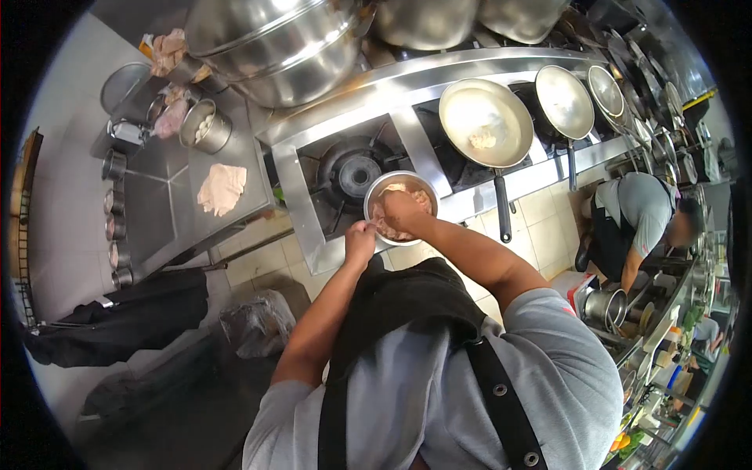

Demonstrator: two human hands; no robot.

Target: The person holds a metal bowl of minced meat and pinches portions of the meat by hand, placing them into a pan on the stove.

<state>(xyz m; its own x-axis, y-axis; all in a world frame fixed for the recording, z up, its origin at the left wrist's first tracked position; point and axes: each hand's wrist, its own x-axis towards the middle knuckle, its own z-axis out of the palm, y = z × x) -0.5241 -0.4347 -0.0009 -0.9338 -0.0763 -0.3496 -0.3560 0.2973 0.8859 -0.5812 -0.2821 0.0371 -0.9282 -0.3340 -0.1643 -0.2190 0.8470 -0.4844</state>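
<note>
A steel bowl (435, 217) of pale pink pieces that look like raw meat (389, 228) sits at the front edge of the stove. My left hand (360, 241) is closed on the bowl's near left rim. Inside the bowl, my right hand (401, 210) is curled down among the pieces; its fingertips and whatever they grip are hidden. To the right, a frying pan (501, 117) holds a small clump of pale food (482, 139) on its light inner surface.
A bare burner (359, 174) lies left of the bowl. More pans (564, 102) line the stove's right side, handles jutting forward. Large steel pots (274, 47) stand behind. A cloth (222, 189) and a pot (205, 127) rest on the left counter. A co-worker (636, 211) bends at the right.
</note>
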